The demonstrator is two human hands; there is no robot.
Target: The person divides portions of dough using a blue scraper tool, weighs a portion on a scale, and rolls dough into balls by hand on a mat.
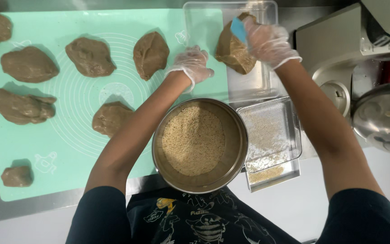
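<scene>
The gloved right hand is clamped on a blue scraper, pressing it into a brown dough lump on the clear tray; the gloved left hand, fingers curled and holding nothing, rests just beside the lump; a round pan of sesame seeds sits below both hands.

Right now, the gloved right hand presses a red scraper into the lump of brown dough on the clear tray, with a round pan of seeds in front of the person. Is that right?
Not quite: the scraper is blue, not red, as the head view shows. The rest holds: the gloved right hand presses it into the brown dough lump on the clear tray, and the round pan of seeds sits in front of the person.
</scene>
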